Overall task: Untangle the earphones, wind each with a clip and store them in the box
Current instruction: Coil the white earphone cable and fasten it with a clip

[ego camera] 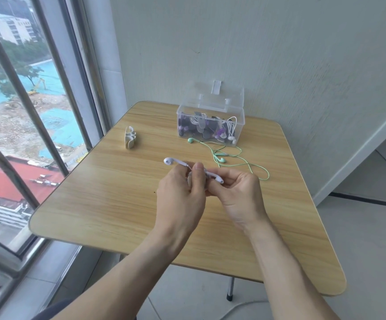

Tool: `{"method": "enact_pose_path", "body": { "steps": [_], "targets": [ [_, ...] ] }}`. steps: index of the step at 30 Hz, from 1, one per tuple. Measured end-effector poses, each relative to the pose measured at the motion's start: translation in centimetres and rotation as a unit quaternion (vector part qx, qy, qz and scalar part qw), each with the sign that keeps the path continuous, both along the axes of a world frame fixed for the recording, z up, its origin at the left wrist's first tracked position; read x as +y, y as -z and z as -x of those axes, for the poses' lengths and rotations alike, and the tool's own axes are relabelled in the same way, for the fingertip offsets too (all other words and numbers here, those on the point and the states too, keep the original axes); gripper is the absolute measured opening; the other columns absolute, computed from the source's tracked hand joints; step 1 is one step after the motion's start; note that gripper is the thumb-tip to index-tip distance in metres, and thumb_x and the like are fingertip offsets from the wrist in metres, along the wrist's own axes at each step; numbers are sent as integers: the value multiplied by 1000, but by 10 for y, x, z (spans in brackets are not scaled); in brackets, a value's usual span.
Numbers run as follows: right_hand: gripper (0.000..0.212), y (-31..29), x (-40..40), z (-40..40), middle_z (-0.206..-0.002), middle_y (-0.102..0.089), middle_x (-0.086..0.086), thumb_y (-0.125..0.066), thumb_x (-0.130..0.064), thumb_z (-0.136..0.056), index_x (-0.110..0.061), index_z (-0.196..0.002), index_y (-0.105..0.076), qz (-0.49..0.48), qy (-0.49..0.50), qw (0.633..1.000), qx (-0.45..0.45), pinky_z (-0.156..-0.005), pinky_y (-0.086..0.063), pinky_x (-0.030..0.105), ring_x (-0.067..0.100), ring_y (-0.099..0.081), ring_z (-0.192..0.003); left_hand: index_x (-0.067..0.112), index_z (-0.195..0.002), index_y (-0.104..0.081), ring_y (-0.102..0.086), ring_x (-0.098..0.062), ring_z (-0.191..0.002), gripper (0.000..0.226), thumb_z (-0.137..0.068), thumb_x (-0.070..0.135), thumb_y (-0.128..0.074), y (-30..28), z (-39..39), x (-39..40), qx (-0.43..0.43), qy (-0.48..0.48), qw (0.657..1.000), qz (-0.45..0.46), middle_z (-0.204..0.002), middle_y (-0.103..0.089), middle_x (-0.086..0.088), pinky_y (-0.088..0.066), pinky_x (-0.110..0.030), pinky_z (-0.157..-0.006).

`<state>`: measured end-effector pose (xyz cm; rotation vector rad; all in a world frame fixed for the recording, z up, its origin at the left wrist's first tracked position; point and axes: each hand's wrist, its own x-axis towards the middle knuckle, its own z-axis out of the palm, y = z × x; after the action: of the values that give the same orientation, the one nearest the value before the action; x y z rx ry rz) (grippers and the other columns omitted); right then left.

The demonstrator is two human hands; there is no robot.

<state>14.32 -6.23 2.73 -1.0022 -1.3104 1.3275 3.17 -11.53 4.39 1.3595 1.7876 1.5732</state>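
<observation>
Above the middle of the wooden table [108,204] my left hand [182,192] and my right hand [235,192] meet and together hold white earphones [171,161]. One earbud sticks out to the left past my left thumb, the other [217,179] lies across my right fingers. A pale clip [189,180] shows between my left fingers; most of it and the cord are hidden. Mint green earphones [235,157] lie loose on the table in front of the clear plastic box [210,125]. The box stands open and holds several wound earphones.
A small stack of pale clips [130,137] stands at the table's left back. The box lid leans against the wall behind. A window runs along the left side; tiled floor and a table leg [231,288] lie to the right and below.
</observation>
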Motion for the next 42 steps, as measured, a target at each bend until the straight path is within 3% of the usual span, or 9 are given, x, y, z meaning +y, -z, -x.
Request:
{"method": "enact_pose_path", "body": {
  "steps": [10, 15, 19, 24, 29, 31, 34, 39, 42],
  "targets": [
    [18, 5, 0, 1, -91, -76, 21, -73, 4, -85, 0, -102, -74, 15, -29, 999, -24, -84, -59, 55, 34, -72, -79, 13, -87, -67, -71, -16, -75, 34, -100, 38, -48, 8, 2, 1, -5, 13, 1000, 9, -81, -74, 6, -56, -44, -72],
    [18, -9, 0, -12, -84, -78, 12, -76, 0, -83, -9, -97, -79, -29, -36, 994, -96, -81, -61, 50, 33, -76, -75, 16, -96, -61, -63, 5, -80, 18, -102, 29, -50, 5, 1, 1, 20, 17, 1000, 3, -84, -65, 17, -44, -10, -65],
    [19, -15, -4, -13, -79, -77, 14, -73, 10, -78, -2, -92, -78, -48, -20, 994, -97, -73, -63, 49, 32, -76, -70, 18, -83, -57, -63, -8, -77, 27, -102, 36, -50, 7, 5, 7, 50, 24, 998, 20, -85, -67, 2, -46, -19, -66],
    [19, -19, -4, -16, -72, -76, 9, -74, -4, -66, -2, -85, -77, -81, -8, 990, -116, -62, -60, 33, 24, -75, -65, 20, -63, -49, -51, -2, -51, 40, -99, 36, -55, 3, 3, 6, 48, 21, 998, 26, -57, -57, 7, -34, -14, -47],
    [25, -26, -7, -14, -70, -76, 4, -71, 12, -76, -12, -78, -76, -82, 5, 993, -84, -62, -61, 32, 18, -73, -61, 16, -63, -52, -50, -3, -44, 42, -97, 40, -58, 0, 5, 8, -10, 41, 999, 10, -48, -56, 12, -39, -21, -48],
    [26, -27, -7, -14, -68, -75, 5, -70, 14, -77, -12, -78, -75, -63, -1, 995, -71, -56, -57, 26, 17, -70, -55, 7, -71, -59, -66, -11, -51, 42, -98, 38, -58, -1, 7, 9, -60, 78, 995, 20, -60, -70, 3, -55, -37, -56],
    [21, -25, -9, -11, -69, -76, 7, -72, 10, -78, -10, -82, -76, -34, -5, 996, -83, -54, -56, 24, 18, -69, -51, -2, -79, -61, -74, -28, -61, 47, -98, 41, -59, 1, 15, 9, -89, 115, 988, 43, -72, -75, -11, -59, -56, -66],
    [23, -28, -4, -18, -76, -77, 9, -69, 9, -82, -12, -86, -78, 2, -29, 996, -83, -60, -59, 26, 18, -67, -54, -11, -95, -62, -76, -26, -86, 39, -98, 27, -60, -6, 27, 9, -169, 230, 954, 97, -95, -75, -17, -62, -37, -81],
    [20, -30, -2, -24, -80, -78, 8, -70, 6, -84, -10, -94, -75, -1, -49, 991, -122, -66, -61, 32, 21, -69, -59, -12, -96, -64, -74, -26, -94, 32, -98, 20, -61, -1, 27, 9, -188, 236, 947, 110, -103, -73, -17, -60, -39, -86]
  ]
}}
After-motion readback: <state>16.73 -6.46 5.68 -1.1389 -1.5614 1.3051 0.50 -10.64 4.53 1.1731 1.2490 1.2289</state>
